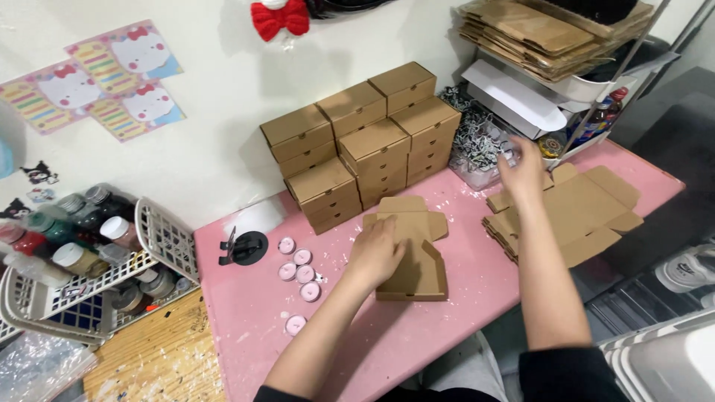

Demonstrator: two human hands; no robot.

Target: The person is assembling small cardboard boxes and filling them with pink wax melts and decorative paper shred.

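Observation:
My left hand (376, 253) rests on a partly folded brown cardboard box (418, 249) lying open on the pink table (387, 335), holding its left wall. My right hand (523, 170) reaches toward the back right, fingers apart, over a clear tub of black-and-white shredded paper (477, 141). It holds nothing that I can see. A pile of flat unfolded box blanks (581, 212) lies just right of that hand.
Stacked finished brown boxes (365, 141) stand against the wall. Several pink tealight candles (298, 272) and a black stand (242, 247) lie left of the open box. A white basket of paint jars (82, 253) sits far left. A wire rack with cardboard sheets (551, 33) stands back right.

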